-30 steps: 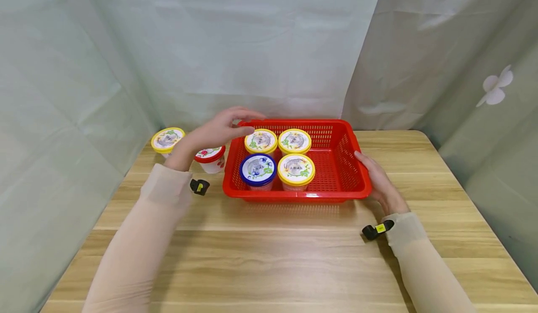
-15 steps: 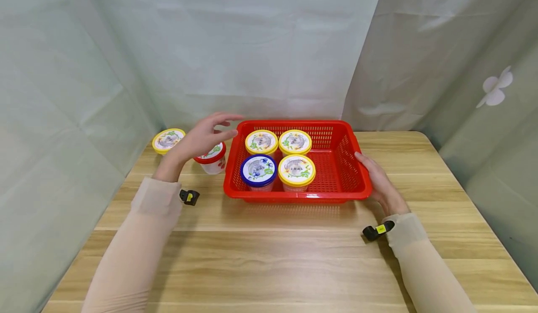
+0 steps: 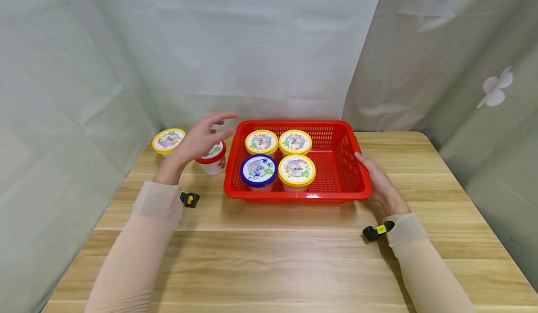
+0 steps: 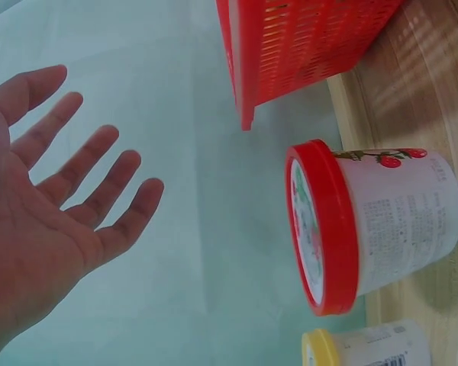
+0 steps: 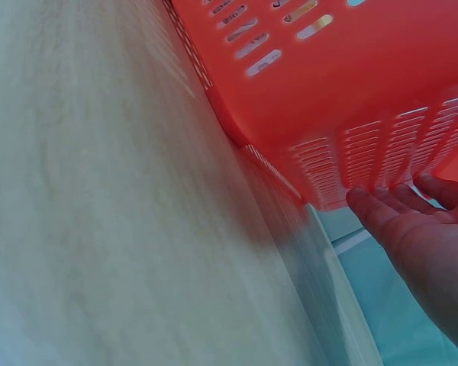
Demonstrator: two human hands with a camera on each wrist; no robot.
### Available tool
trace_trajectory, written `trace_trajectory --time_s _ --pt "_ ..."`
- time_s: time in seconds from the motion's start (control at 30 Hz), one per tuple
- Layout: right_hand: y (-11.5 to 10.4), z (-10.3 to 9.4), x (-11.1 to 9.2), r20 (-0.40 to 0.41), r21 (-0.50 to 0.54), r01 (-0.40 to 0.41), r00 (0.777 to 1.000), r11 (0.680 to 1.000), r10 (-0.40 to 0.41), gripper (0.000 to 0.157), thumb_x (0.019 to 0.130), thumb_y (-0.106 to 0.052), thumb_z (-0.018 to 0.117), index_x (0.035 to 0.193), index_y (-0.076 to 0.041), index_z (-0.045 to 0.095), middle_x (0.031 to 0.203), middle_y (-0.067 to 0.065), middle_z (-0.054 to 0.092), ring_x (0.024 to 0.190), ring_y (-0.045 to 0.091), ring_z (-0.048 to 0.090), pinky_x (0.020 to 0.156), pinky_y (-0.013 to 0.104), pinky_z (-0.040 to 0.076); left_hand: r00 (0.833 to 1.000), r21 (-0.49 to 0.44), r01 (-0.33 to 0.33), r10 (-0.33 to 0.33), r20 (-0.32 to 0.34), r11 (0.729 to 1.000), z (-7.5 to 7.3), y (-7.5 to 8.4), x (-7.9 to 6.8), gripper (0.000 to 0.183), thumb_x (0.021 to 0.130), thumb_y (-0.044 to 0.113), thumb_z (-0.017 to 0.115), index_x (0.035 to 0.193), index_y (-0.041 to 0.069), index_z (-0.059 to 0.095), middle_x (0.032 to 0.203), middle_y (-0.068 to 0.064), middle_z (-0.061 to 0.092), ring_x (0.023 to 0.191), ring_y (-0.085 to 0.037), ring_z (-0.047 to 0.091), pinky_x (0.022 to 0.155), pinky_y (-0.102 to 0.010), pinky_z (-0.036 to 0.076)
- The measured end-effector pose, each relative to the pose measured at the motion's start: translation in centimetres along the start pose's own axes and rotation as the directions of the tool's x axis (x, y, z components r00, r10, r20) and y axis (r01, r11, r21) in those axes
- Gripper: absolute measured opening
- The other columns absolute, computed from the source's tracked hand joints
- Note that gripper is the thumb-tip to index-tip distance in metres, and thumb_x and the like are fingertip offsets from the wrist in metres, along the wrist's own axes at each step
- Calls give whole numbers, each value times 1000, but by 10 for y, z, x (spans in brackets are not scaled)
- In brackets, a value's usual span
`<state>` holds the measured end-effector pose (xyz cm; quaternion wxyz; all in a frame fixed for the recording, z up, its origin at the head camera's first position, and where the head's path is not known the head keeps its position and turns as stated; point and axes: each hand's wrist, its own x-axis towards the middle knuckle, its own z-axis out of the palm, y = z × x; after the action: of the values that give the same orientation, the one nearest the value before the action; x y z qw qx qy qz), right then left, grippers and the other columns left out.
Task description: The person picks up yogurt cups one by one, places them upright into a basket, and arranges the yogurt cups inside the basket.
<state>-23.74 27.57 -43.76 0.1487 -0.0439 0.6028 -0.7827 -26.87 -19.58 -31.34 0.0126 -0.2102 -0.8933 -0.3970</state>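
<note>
Head view: the loose, empty left hand (image 3: 197, 139) has withdrawn from the slotted red plastic basket (image 3: 294, 195) the right hand (image 3: 380, 182) grips, a round red-lidded white tub (image 3: 214, 159) standing outside.

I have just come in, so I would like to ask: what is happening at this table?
A person grips the right rim of a red basket with the right hand. The left hand is raised left of the basket, holding nothing. In the basket stand three yellow-lidded tubs and one blue-lidded tub. A red-lidded tub and another yellow-lidded tub stand outside it, on the left.
</note>
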Motion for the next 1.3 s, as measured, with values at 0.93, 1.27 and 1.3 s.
trace_trajectory --time_s 0.93,1.27,1.3 --pt "-2 -1 -1 14 15 -12 1000 1000 12 45 112 -43 41 142 -10 38 114 4 66 97 17 69 80 34 61 967 44 94 -81 -242 995 16 -50 -27 53 106 31 62 154 11 50 156 -19 46 145 -40 38 117 -65 30" --pt "-1 0 0 13 21 -4 1000 1000 4 41 112 -42 43 139 -11 41 113 4 68 96 17 70 79 35 62 960 49 123 -107 -259 991 25 -69 -34 61 105 37 63 156 10 46 156 -21 46 145 -43 37 117 -67 27" --pt "-1 0 0 11 22 -3 1000 1000 3 41 112 -42 43 139 -11 41 113 4 68 96 17 70 79 35 62 960 50 118 -101 -262 992 25 -71 -35 61 104 37 64 156 9 46 155 -22 46 145 -43 37 117 -67 27"
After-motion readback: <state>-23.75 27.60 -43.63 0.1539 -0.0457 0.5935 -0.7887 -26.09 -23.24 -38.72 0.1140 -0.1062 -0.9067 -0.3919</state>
